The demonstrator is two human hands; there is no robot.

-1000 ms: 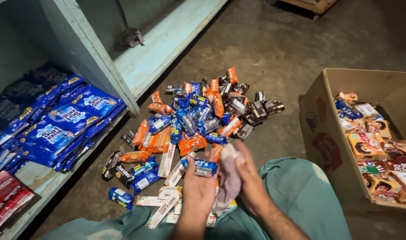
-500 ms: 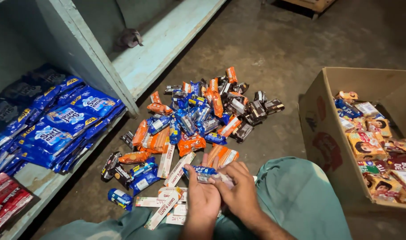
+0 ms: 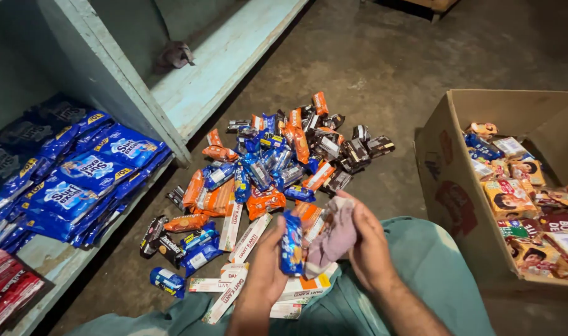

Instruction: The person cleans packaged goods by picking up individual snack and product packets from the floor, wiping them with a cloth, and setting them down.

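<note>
Low over the concrete floor (image 3: 421, 81), the two hands meet just above the person's green-clad lap. The left hand (image 3: 268, 264) is closed around a small blue snack packet (image 3: 291, 244), held upright between thumb and fingers. The right hand (image 3: 368, 249) grips a crumpled greyish-pink cloth (image 3: 334, 239), which presses against the side of the blue packet.

Just beyond the hands, a loose pile of packets (image 3: 278, 168) in blue, orange and dark brown spreads across the floor. Nearer the lap lie several long white cartons (image 3: 234, 227), some partly under the left wrist.

At the right stands an open cardboard box (image 3: 446, 186), filled with small yellow, red and orange packs. At the left, a pale green shelf unit (image 3: 103, 74) holds stacked blue sachets (image 3: 79, 180) on its lower board, with red sachets (image 3: 7, 289) beside them at the near edge. A second crumpled rag (image 3: 172, 56) lies further back on the shelf's base, well apart from the hands.
</note>
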